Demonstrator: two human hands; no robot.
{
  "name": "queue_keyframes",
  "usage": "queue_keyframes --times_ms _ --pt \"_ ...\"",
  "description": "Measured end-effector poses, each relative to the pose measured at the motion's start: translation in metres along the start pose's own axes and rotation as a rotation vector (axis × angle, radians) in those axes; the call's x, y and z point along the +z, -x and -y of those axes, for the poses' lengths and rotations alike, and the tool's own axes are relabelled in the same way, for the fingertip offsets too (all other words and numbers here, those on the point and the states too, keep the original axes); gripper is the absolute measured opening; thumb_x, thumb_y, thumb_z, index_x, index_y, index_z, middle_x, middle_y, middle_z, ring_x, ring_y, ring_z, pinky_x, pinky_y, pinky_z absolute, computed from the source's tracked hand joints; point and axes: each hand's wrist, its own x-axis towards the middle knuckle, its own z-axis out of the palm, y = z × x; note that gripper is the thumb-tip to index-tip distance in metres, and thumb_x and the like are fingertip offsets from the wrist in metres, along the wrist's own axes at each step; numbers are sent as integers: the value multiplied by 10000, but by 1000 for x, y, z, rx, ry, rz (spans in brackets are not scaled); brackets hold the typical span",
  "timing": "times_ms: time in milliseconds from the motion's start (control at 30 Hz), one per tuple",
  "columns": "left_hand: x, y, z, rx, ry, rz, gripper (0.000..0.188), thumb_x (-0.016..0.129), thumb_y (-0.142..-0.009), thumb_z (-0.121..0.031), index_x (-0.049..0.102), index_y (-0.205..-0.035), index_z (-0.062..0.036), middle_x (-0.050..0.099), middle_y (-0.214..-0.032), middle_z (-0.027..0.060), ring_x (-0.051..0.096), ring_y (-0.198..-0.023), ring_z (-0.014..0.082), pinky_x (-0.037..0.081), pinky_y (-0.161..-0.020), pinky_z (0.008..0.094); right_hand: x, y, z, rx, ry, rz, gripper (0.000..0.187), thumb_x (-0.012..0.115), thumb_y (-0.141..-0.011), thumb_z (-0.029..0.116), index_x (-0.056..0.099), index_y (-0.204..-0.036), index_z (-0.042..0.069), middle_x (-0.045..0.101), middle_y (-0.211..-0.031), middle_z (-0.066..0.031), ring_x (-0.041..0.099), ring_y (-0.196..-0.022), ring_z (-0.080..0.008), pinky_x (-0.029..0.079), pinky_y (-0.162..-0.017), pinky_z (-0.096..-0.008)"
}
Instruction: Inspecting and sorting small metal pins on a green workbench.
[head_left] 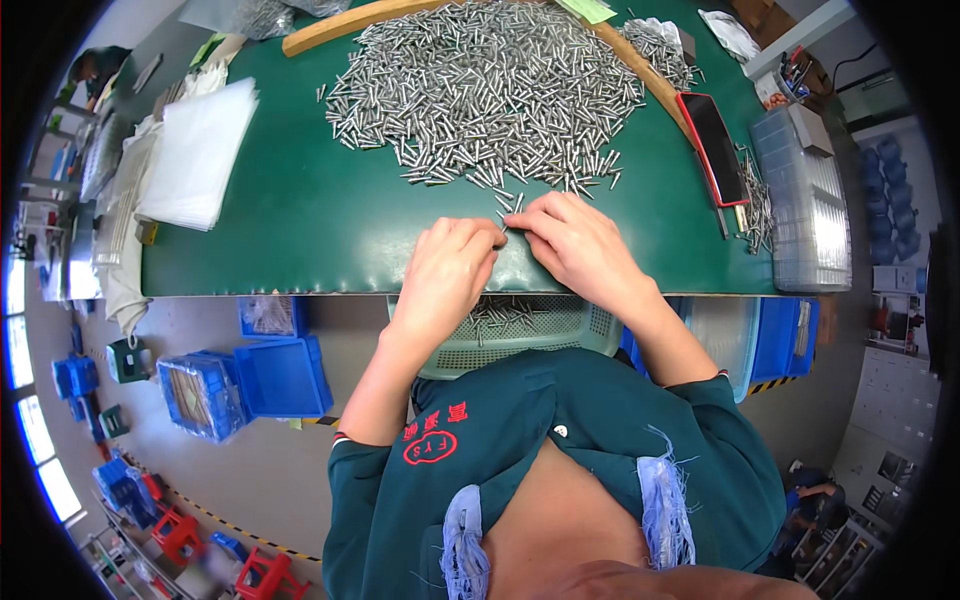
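Both hands meet near the front edge of the green table, just below a large pile of small, pointed, silver metal pins (480,90). My left hand (448,272) is closed, its thumb and fingertips pinched together at one metal pin (503,226). Facing it, my right hand (578,242) has its thumb and index finger pressed together at the same spot. Its fingertips hide whatever is between them. A few loose pins (519,203) lie just beyond the fingertips. Under the table edge, a pale green perforated basket (455,358) holds more pins.
A curved wooden strip (340,27) borders the pile. On the right are a red-framed phone (712,150), a heap of thin metal parts (757,205) and a clear plastic box (805,210). White sheets (200,150) lie left. Blue bins (283,378) stand below the table.
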Motion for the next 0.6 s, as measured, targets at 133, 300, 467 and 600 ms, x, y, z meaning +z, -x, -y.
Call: queue_keyframes --times_ms 133,300,467,600 --pt "-4 3 -3 -27 70 20 190 623 -804 -30 598 -991 -48 607 -1027 67 550 -953 269 427 -838 376 -6 9 2 23 -40 37 216 638 -775 55 653 -988 87 571 -892 -49 572 -846 -250 485 -730 -369" --pt "-1 7 -5 -34 134 2 227 637 -779 -11 573 -993 -51 578 -999 57 548 -945 254 431 -816 383 -9 13 5 48 -74 92 160 673 -788 117 653 -945 97 565 -898 -45 584 -859 -239 486 -716 -367" --pt "-6 5 -11 -8 124 45 198 679 -782 -88 593 -956 -47 590 -998 75 552 -937 274 436 -824 388 -8 10 8 52 -93 71 121 685 -786 139 647 -892 94 569 -924 -25 583 -845 -227 491 -708 -357" --pt "2 5 -11 -10 59 27 189 694 -779 -110 601 -933 -51 582 -972 72 543 -892 273 433 -799 397 -7 11 3 -38 -29 60 115 691 -779 139 648 -875 92 571 -921 -6 581 -822 -212 494 -697 -346"
